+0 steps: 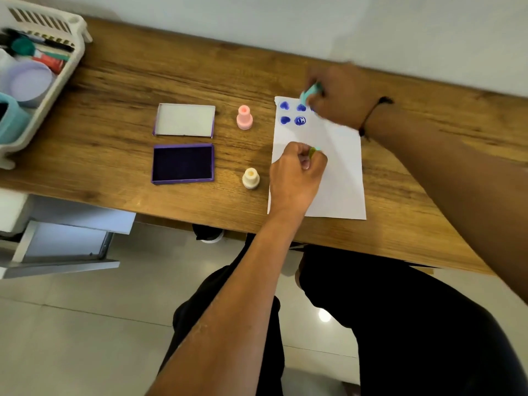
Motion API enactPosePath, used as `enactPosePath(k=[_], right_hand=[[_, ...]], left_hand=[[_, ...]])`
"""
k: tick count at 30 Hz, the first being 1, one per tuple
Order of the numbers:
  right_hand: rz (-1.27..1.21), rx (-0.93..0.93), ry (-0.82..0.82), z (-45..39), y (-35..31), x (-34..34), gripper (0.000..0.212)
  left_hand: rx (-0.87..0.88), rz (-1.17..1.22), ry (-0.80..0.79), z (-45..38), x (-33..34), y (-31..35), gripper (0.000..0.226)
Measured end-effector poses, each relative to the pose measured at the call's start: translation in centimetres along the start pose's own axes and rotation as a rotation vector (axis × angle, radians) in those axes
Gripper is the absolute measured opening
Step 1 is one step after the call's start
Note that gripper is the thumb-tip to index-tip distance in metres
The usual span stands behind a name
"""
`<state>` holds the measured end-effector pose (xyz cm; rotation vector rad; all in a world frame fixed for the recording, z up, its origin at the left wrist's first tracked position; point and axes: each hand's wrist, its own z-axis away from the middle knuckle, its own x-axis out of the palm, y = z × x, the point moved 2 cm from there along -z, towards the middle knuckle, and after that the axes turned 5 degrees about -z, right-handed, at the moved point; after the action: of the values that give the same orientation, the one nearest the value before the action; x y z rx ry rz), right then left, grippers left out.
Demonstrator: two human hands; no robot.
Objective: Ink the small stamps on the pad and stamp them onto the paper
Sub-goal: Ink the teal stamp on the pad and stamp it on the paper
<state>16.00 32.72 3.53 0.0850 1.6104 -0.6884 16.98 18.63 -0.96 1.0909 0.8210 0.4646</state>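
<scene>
Wooden bench (pixel 114 90) surface carries a white paper (pixel 340 178) bearing four blue prints (pixel 292 113) near its far edge. A teal stamp (pixel 308 94) is gripped by the right hand (pixel 337 95) over the paper's top, blurred. A green stamp (pixel 313 151) is pinched in the left hand (pixel 295 172) above mid-sheet. Left of the paper stand a pink stamp (pixel 244 118), a cream stamp (pixel 251 178), the open ink pad (pixel 183 163) and its lid (pixel 185 120).
</scene>
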Motion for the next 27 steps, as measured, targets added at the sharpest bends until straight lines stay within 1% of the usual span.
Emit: enactPosePath(k=[2,3,4,7,10,11,13,15,20,24,27], right_hand=[[-0.099,0.000,0.197,0.8,0.0,-2.4,0.022],[-0.132,-0.002,0.244,1.3,-0.1,-3.5,0.022],[-0.159,-0.002,0.257,1.8,-0.4,-4.4,0.022],[-0.308,0.048,0.195,3.4,-1.4,-5.3,0.021],[-0.608,0.135,0.072,5.1,-3.3,-4.9,0.007],[-0.686,0.152,0.038,5.5,-3.8,-4.8,0.009],[-0.778,0.172,-0.023,6.4,-4.6,-4.4,0.014],[-0.801,0.177,-0.061,6.9,-5.1,-4.0,0.012],[-0.779,0.184,-0.092,7.2,-5.6,-2.7,0.016],[-0.788,0.181,-0.054,7.4,-5.8,-1.7,0.016],[-0.804,0.201,-0.020,7.5,-6.0,-1.1,0.010]], left_hand=[[0.022,0.033,0.021,0.3,-0.7,0.4,0.023],[0.026,0.062,0.030,0.5,-1.1,0.6,0.023],[0.018,0.103,0.032,0.7,-1.4,0.7,0.022],[-0.065,0.302,-0.009,0.9,-2.5,0.7,0.022],[-0.147,0.565,-0.047,1.1,-3.4,1.0,0.013],[-0.155,0.642,-0.058,1.2,-3.6,1.1,0.009],[-0.160,0.745,-0.072,1.4,-4.0,1.3,0.008],[-0.166,0.813,-0.075,1.5,-4.2,1.3,0.010],[-0.159,0.849,-0.080,1.5,-4.8,1.3,0.013],[-0.141,0.797,-0.074,1.6,-5.0,1.2,0.014],[-0.132,0.771,-0.067,1.7,-5.3,1.1,0.015]])
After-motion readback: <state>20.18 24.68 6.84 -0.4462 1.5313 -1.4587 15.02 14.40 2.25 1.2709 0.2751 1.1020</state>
